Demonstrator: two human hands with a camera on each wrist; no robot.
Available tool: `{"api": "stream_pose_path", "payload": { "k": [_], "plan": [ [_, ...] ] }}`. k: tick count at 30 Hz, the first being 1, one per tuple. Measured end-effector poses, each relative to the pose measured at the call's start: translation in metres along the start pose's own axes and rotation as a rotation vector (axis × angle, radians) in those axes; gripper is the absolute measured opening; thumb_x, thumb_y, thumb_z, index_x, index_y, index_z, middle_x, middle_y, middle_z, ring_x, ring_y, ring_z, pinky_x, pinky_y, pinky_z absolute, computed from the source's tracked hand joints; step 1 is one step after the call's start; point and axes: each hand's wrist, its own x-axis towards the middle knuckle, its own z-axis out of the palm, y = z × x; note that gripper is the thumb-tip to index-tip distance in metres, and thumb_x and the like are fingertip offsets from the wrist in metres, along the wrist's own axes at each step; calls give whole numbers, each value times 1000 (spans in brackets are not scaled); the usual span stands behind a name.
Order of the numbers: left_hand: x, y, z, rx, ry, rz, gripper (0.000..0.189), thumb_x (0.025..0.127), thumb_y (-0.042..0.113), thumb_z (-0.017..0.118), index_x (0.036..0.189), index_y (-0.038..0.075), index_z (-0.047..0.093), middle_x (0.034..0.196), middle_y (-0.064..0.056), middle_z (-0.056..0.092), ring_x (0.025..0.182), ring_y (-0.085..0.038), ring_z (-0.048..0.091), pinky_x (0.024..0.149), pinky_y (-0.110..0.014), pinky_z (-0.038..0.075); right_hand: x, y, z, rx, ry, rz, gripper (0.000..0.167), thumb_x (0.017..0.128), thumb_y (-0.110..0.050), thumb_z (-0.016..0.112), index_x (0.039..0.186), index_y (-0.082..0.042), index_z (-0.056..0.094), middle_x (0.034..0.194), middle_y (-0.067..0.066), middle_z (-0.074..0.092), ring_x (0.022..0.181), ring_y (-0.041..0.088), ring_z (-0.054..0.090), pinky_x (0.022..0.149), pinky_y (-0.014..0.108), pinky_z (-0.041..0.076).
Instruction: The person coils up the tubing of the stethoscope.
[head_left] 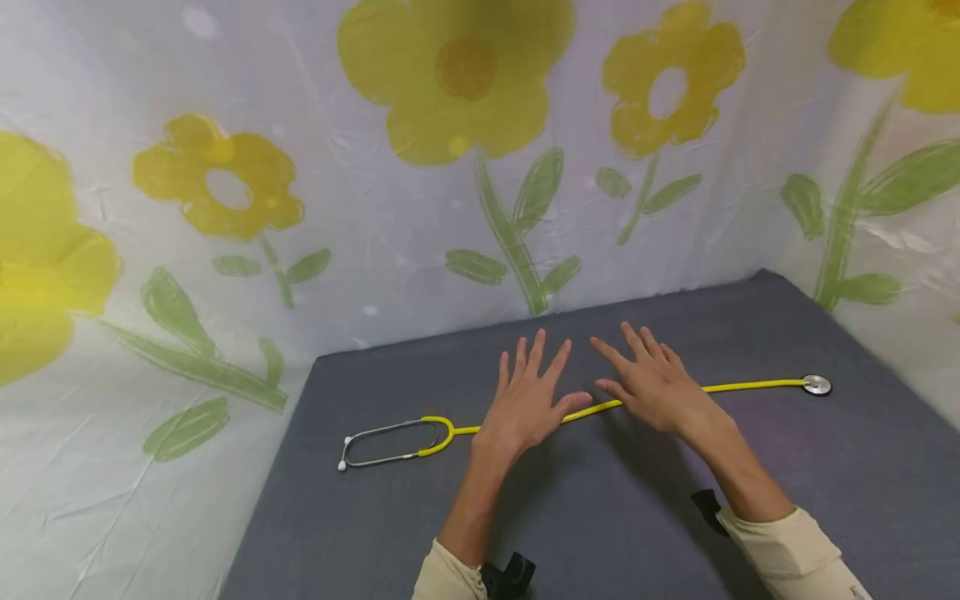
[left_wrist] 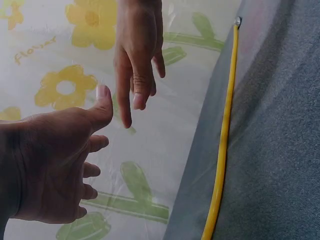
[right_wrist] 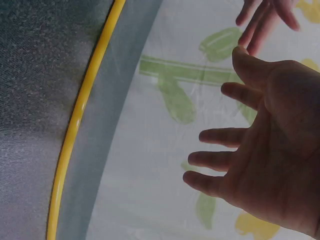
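Stethoscope [head_left: 592, 411] is lying stretched out across a dark grey cloth [head_left: 337, 533], yellow tube running pretty much side to side with a slight bend to it. Metal ear pieces [head_left: 378, 432] are over at the left end, and the round silver chest piece [head_left: 817, 385] sits at the far right, near that side of the cloth. Left hand [head_left: 522, 404] and right hand [head_left: 656, 383] both hover over the middle stretch of tube, palms down, fingers and thumbs spread wide, holding nothing. Both wrist views show them well apart from the tube. They're near each other too, with a bit of tube showing between them in the head view. Beige sleeves [head_left: 787, 554] on both arms, black gear [head_left: 510, 577] by the wrists. Behind it all, a pale sheet [head_left: 375, 242] with big yellow flowers and green leaves.
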Motion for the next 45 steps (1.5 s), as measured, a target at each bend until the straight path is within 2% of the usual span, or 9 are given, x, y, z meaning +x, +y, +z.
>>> {"api": "stream_pose_path", "payload": {
  "k": [4, 7, 14, 18, 22, 27, 33, 41, 45],
  "plan": [
    [-1, -6, 0, -3, -11, 4, 84, 101, 67, 49, 169, 33, 13, 178, -8, 4, 166, -35, 4, 132, -59, 4, -1, 0, -1, 3, -12, 3, 62, 108, -38, 56, 163, -15, 37, 168, 36, 22, 153, 62, 22, 116, 77, 27],
    [-5, -23, -1, -9, -27, -19, 83, 100, 63, 56, 168, 34, 19, 177, -10, 17, 164, -36, 17, 132, -60, 9, 2, -5, -1, 15, -28, -1, 61, 108, -36, 56, 162, -15, 38, 164, 37, 29, 151, 62, 28, 115, 77, 29],
    [-31, -93, -4, 1, -25, -110, 74, 96, 45, 71, 161, 22, 43, 161, -20, 47, 151, -38, 45, 124, -66, 27, 20, -33, 14, 32, -112, -85, 57, 108, -33, 58, 159, -13, 43, 154, 32, 49, 141, 53, 49, 110, 70, 41],
    [-50, -135, -11, 2, -21, -145, 73, 95, 38, 75, 159, 17, 45, 159, -23, 49, 147, -41, 49, 121, -70, 28, 32, -53, 29, 58, -173, -152, 54, 108, -29, 59, 156, -11, 47, 152, 27, 53, 140, 49, 52, 112, 67, 42],
    [-69, -175, -18, -4, -54, -183, 82, 89, 33, 83, 159, 14, 44, 159, -26, 47, 146, -45, 48, 121, -71, 27, 41, -75, 47, 74, -203, -218, 51, 107, -29, 61, 154, -11, 51, 146, 23, 59, 136, 45, 56, 111, 65, 44],
    [-83, -211, -16, 20, -91, -156, 93, 76, 30, 92, 155, 8, 49, 154, -29, 50, 142, -49, 50, 117, -74, 29, 48, -92, 67, 39, -216, -259, 49, 104, -31, 66, 149, -13, 56, 129, 15, 67, 120, 37, 64, 102, 59, 50],
    [-91, -225, -7, 2, -107, -146, 92, 71, 27, 96, 150, 4, 54, 149, -29, 53, 138, -49, 53, 116, -75, 30, 52, -101, 82, 22, -252, -236, 48, 103, -33, 68, 146, -16, 58, 127, 12, 66, 120, 35, 63, 106, 59, 48],
    [-91, -222, 1, 45, -79, -206, 70, 77, 22, 93, 138, 3, 64, 142, -23, 60, 131, -45, 59, 110, -66, 43, 57, -112, 96, -119, -245, -195, 42, 99, -31, 73, 138, -16, 63, 126, 11, 64, 118, 32, 61, 105, 52, 50],
    [-89, -220, 3, 64, -66, -211, 61, 78, 19, 92, 131, 3, 67, 135, -19, 64, 126, -40, 63, 108, -62, 47, 57, -115, 100, -176, -238, -200, 25, 101, -23, 70, 124, -14, 66, 121, 11, 62, 110, 31, 60, 97, 49, 52]
  ]
}}
